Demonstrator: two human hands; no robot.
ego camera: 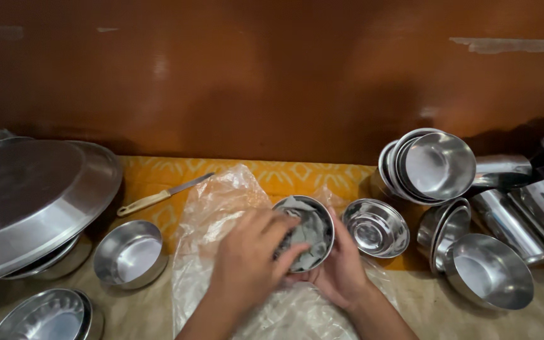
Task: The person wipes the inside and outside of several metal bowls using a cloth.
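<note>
Both hands work a small steel bowl (306,233) held tilted, mouth facing the camera, above a crinkled clear plastic sheet (221,208) spread on the tabletop (158,308). Left hand (247,258) is closed on a grey cloth (303,242), fingers pushing it inside the bowl. Right hand (341,267) cups the bowl from below and behind, gripping its outer wall, thumb near the rim. Bowl sits roughly centre of the view, over the far part of the plastic sheet. Just right of it, a similar empty steel bowl (376,228) rests upright, near but apart. Further right, a stack of bowls tipped on its side (432,165), mouths toward the camera, another leaning pair (445,230) below it, and a larger bowl (489,272) tilted at front right. Far right: shiny steel containers (530,208) lying down, details hard to tell. Left of the plastic, one upright bowl (130,253); front left, nested bowls (48,315) partly cut off by the frame edge. Large steel platter (29,198) lies upside down over something at far left. A knife with a pale handle (162,195) lies on a yellow patterned cloth (152,176) behind the bowls, blade pointing right. Brown glossy wall (272,75) behind everything.
</note>
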